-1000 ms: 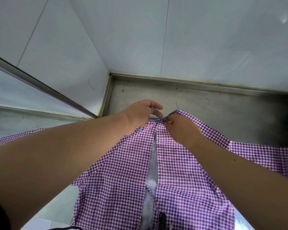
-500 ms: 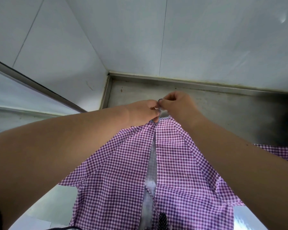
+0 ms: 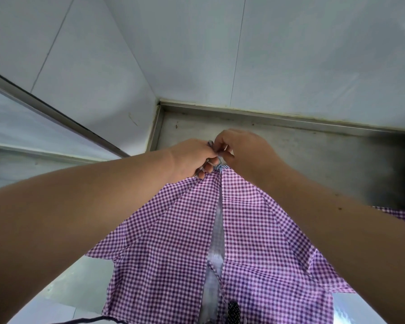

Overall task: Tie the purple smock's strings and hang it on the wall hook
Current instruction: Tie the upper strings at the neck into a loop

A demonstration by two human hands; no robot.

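Note:
The purple-and-white checked smock (image 3: pixel 178 242) lies spread over a steel counter, its back slit running down the middle. At its top edge both hands meet over the thin bluish strings (image 3: pixel 216 166). My left hand (image 3: pixel 193 157) grips one string with its fingers curled. My right hand (image 3: pixel 240 148) pinches the other string just above the neckline. How the strings are looped is hidden between the fingers. No wall hook is in view.
The steel counter (image 3: pixel 313 155) ends at a raised rim under a white tiled wall (image 3: pixel 290 54). A second white wall with a metal rail (image 3: pixel 56 115) closes the corner on the left. A dark blurred patch (image 3: pixel 398 169) sits at the far right.
Both hands have risen off the collar and drawn together with the strings. The smock's top has bunched up and its right side has pulled in.

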